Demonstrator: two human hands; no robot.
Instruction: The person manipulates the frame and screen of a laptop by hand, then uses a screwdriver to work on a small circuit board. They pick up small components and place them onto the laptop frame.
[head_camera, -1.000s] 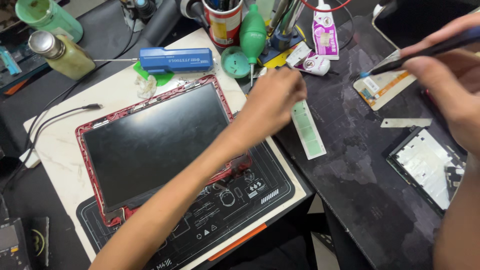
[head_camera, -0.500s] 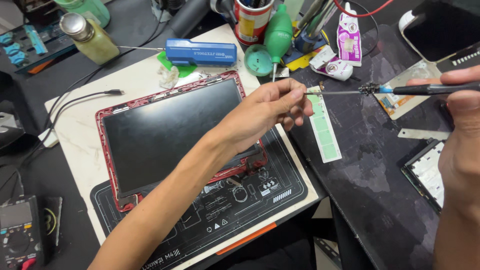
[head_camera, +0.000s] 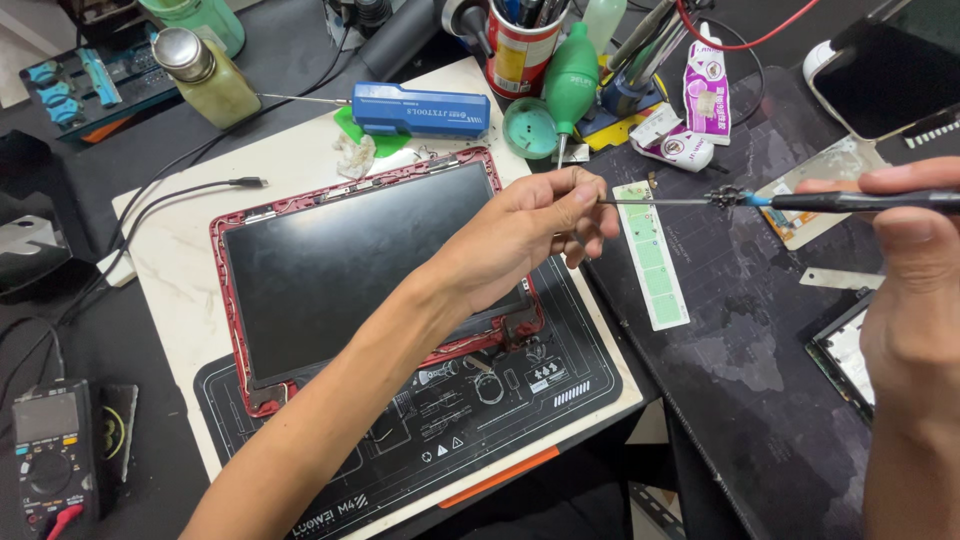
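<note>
At frame centre, the left hand (head_camera: 530, 225) pinches the tip of a screwdriver (head_camera: 760, 200), fingers curled shut around the thin shaft. The right hand (head_camera: 915, 260) (at the right edge) grips its black handle. Below the left forearm lies a red-framed tablet (head_camera: 340, 270), and a green strip (head_camera: 655, 260) sits under the shaft.

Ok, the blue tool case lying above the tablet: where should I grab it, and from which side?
Take the blue tool case across its two long edges near the middle, coming straight down from above. It lies flat and is long and narrow, with the red-framed tablet close below and the green blower bulb crowding its right end.
</note>
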